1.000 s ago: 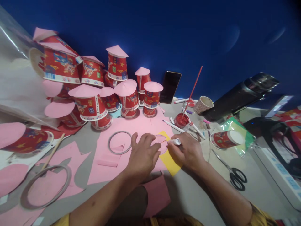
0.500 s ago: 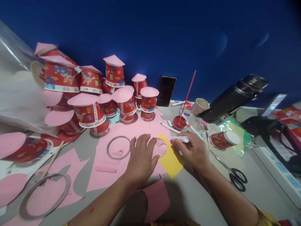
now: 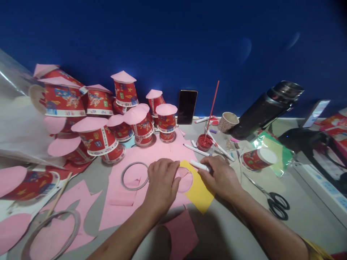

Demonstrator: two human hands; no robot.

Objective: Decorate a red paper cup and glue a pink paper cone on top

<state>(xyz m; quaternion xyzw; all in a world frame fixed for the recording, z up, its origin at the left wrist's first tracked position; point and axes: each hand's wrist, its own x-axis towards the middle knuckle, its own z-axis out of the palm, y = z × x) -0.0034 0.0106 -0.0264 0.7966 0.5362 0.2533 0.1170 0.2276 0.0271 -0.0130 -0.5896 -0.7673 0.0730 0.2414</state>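
My right hand (image 3: 223,177) is closed around a white marker (image 3: 199,165), whose outer end points left over the yellow paper (image 3: 202,198). My left hand (image 3: 163,186) lies on the pink paper sheet (image 3: 114,211), thumb apart from the fingers, at the left edge of a small pink paper disc (image 3: 184,182). A purple line runs round the disc's edge, and a slit cuts into it. The disc overlaps the yellow paper; part of it is hidden by my left hand. To the left of that hand sits a grey ring (image 3: 122,180) on the pink sheet.
Red paper cups (image 3: 97,141) with pink cone tops stand stacked at the left. A phone (image 3: 187,107) leans on the blue wall. Further right are a pot of red paint (image 3: 204,143), a black flask (image 3: 261,112), scissors (image 3: 276,204) and a tipped cup (image 3: 253,160).
The marker has turned in my right hand, its outer end now pointing left instead of right. My left hand remains by the disc. The view has shifted slightly.
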